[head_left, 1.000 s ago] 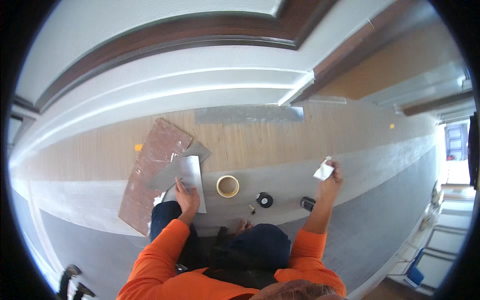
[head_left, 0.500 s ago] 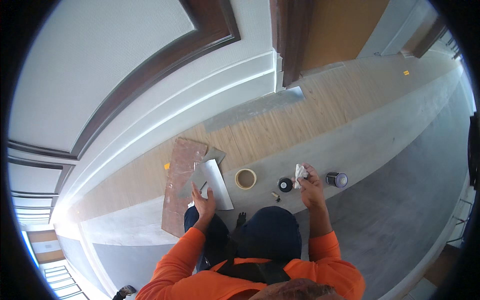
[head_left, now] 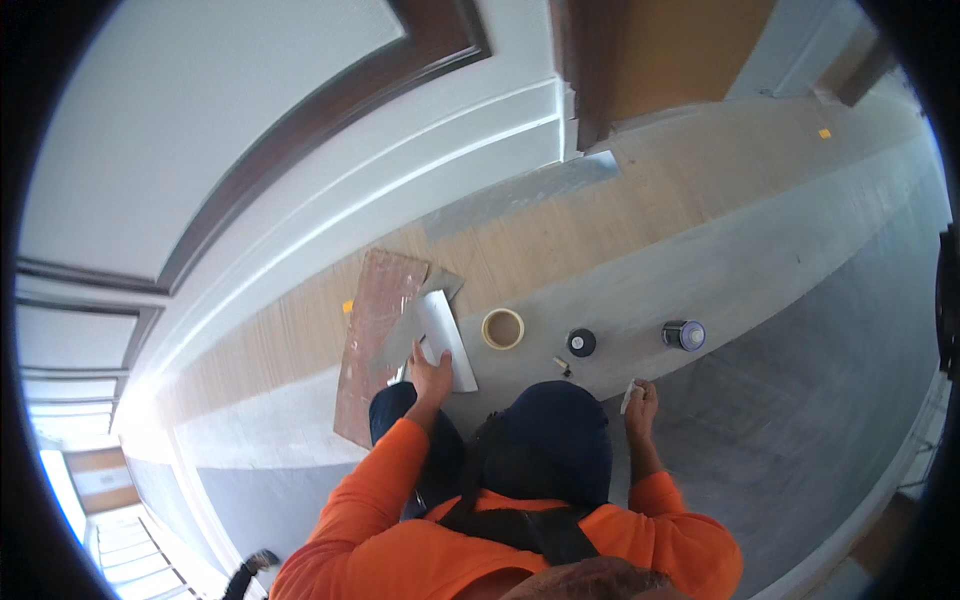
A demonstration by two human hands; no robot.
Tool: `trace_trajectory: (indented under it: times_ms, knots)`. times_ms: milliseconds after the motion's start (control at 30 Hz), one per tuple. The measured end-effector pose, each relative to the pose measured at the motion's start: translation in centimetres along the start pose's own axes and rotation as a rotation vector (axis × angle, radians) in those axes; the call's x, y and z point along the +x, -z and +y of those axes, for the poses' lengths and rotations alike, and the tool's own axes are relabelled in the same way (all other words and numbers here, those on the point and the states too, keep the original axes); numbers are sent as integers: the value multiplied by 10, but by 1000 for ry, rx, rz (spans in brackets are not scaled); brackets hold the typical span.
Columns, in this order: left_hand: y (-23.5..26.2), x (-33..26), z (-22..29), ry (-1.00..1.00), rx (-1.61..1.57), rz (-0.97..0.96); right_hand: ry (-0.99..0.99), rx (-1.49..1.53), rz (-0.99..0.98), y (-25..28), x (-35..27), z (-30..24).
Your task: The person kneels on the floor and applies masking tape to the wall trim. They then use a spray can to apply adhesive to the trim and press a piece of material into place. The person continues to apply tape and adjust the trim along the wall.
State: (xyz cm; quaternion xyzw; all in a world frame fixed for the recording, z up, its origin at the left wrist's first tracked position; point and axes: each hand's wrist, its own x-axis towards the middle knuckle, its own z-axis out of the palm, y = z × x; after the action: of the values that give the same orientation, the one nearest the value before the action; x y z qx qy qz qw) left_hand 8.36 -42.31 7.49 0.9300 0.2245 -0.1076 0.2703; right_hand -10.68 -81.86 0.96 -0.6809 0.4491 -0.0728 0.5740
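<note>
My left hand (head_left: pixel 432 380) is over the grey sheet (head_left: pixel 398 343) and the white sheet (head_left: pixel 460 368), fingers apart with nothing in them. A small dark, thin item (head_left: pixel 421 339) lies by its fingertips; whether they touch cannot be made out. Both sheets lie on a reddish-brown board (head_left: pixel 365 385). My right hand (head_left: pixel 645 405) is closed on a crumpled white cloth or tissue (head_left: pixel 629 396), low beside my right knee. In front of my knees stand a roll of tape (head_left: pixel 487 328), a black round container (head_left: pixel 581 343) and a can with a purple rim (head_left: pixel 685 335).
A small pale-and-dark piece (head_left: pixel 562 366) lies near the black container. Beyond is a wood-look floor strip (head_left: pixel 690 200) with a grey patch (head_left: pixel 520 190), then a white wall (head_left: pixel 400 190). A dark shoe (head_left: pixel 263 560) shows at lower left.
My right hand has drawn back toward me with the white cloth, away from the black container. My left hand has moved onto the sheets. The view has shifted slightly.
</note>
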Motion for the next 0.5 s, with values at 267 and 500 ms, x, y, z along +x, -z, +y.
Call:
trace_trajectory:
  times_ms: [267,500]
  knots:
    - [-5,-8,-3,122,-89,-112,57,-662,-4,40,-10,32]
    - [-16,-10,-10,108,33,-51,250,-707,12,17,-26,25]
